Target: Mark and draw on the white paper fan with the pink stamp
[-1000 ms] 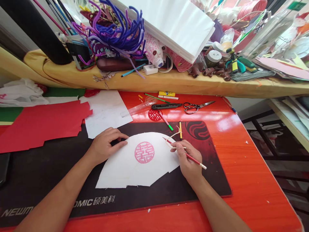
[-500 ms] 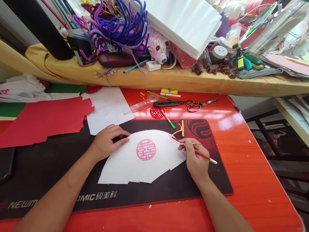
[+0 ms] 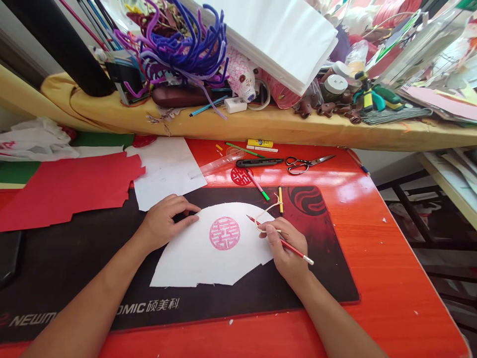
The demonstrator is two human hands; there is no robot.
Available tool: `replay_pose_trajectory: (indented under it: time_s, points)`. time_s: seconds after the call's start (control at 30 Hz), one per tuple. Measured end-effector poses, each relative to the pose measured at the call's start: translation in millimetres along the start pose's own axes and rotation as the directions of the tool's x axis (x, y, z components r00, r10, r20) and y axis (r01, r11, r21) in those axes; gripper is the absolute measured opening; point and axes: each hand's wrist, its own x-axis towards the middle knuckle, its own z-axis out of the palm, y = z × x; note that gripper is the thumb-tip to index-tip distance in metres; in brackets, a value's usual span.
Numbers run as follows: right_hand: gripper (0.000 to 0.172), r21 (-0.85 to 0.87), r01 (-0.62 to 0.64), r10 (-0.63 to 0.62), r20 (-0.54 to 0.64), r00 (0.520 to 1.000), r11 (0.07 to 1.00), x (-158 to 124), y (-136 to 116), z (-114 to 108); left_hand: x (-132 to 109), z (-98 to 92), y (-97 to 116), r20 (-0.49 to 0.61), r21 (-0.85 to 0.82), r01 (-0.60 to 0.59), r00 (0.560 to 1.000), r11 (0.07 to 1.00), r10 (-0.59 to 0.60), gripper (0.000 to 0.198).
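Note:
A fan-shaped sheet of white paper [image 3: 190, 263] lies on a black desk mat [image 3: 320, 278], with a round pink double-happiness emblem [image 3: 224, 233] at its centre. My left hand [image 3: 166, 223] rests on the sheet's left edge, its fingers spread and holding nothing. My right hand [image 3: 286, 251] grips a red pencil [image 3: 296, 252] at the sheet's right side, its point over the paper right of the emblem. A loop of white string [image 3: 266, 214] runs from those fingers, and a yellow pencil [image 3: 280, 201] stands near its far end.
Behind the mat lie scissors [image 3: 303, 164], a black utility knife [image 3: 259, 162], a clear ruler [image 3: 219, 161] and a green-tipped pen [image 3: 257, 185]. Red paper [image 3: 63, 191] and a white sheet [image 3: 167, 171] lie left. A cloth-covered shelf [image 3: 261, 127] holds crowded craft supplies.
My right hand and the red pencil have swung back left since half a second ago, and the string has shifted with them. My left hand stays on the paper.

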Motion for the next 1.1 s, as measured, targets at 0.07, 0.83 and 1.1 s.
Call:
replay_pose_trajectory:
  time_s: [0.07,0.83,1.1]
  points:
    - [0.022,-0.019,0.009,-0.009,-0.005,1.000,1.000,1.2,0.6,2.1,-0.2,0.3,-0.3,-0.003,0.003,-0.003,1.000,1.000,0.003,0.029]
    - [0.022,-0.048,0.021,-0.021,-0.003,1.000,0.999,4.0,4.9,5.6,0.0,-0.1,0.8,-0.002,-0.014,0.010,1.000,1.000,-0.010,0.028]
    - [0.024,-0.077,0.026,-0.027,-0.007,1.000,0.997,4.2,5.7,6.9,0.4,-0.7,0.6,-0.001,-0.012,0.011,1.000,1.000,-0.011,0.028]
